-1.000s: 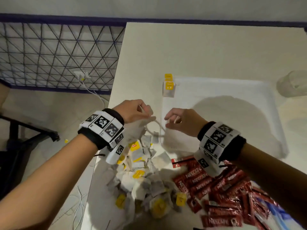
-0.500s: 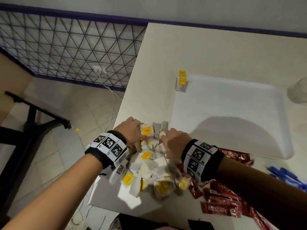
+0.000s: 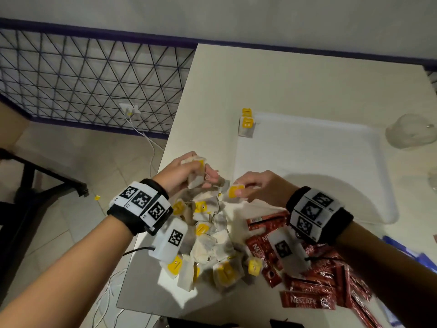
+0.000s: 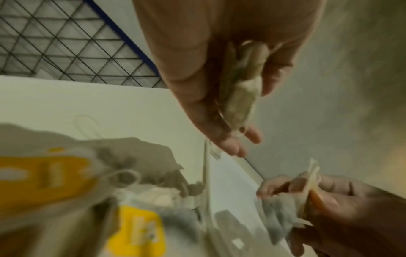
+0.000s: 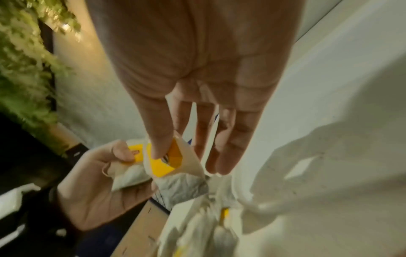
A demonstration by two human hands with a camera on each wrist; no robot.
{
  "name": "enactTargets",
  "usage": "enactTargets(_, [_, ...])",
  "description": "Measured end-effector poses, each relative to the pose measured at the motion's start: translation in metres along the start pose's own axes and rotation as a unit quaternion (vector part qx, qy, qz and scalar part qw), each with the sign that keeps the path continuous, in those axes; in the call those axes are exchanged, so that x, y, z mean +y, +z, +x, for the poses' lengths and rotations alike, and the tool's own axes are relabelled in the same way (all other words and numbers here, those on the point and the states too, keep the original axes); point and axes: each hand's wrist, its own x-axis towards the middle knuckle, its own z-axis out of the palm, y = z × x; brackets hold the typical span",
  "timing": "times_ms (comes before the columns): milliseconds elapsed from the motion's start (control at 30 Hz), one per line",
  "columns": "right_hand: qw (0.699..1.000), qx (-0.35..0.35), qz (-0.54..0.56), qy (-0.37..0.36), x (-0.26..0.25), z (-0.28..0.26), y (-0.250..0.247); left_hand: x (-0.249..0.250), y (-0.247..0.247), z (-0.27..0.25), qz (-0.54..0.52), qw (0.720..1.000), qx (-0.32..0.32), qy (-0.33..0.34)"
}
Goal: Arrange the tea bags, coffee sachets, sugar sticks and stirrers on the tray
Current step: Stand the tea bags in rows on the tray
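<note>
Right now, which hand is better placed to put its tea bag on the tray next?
Right, probably. The right hand pinches a tea bag at the white tray's near-left corner. The left hand grips its bag farther left, over the table beside the tray.

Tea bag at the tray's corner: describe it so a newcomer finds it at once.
Find the white tray on the table. At its far left corner lies a tea bag, yellow tag up. Unlike the heaped tea bags near the hands, it lies apart.

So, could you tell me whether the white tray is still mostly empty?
Mostly empty: the white tray holds only tea bags with yellow tags at its far-left corner.
</note>
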Motion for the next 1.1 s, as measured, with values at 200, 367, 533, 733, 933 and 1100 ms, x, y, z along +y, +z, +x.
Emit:
enactTargets(200, [0.993, 0.036, 0.116, 0.010, -0.011, 0.013, -0.024, 0.015, 0.028, 0.025, 0.009, 0.998, -0.040, -0.037])
enactTargets(367, [0.980, 0.125, 0.157, 0.009, -0.010, 0.025, -0.043, 0.017, 0.041, 0.045, 0.116, 0.988, -0.097, -0.026])
enactTargets(533, [0.975, 0.166, 0.141, 0.042, -0.001, 0.040, -0.054, 0.011, 0.046, 0.071, 0.184, 0.982, -0.042, -0.009])
enactTargets(733, [0.976, 0.183, 0.099, 0.070, 0.015, 0.066, -0.064, 0.006, 0.047, 0.100, 0.270, 0.962, -0.036, -0.026])
enactTargets(933, [0.975, 0.178, 0.082, 0.100, 0.024, 0.101, -0.074, 0.011, 0.049, 0.125, 0.353, 0.934, -0.012, -0.050])
enactTargets(1100, [0.976, 0.170, 0.097, 0.098, 0.022, 0.123, -0.089, 0.026, 0.049, 0.136, 0.277, 0.960, 0.044, -0.020])
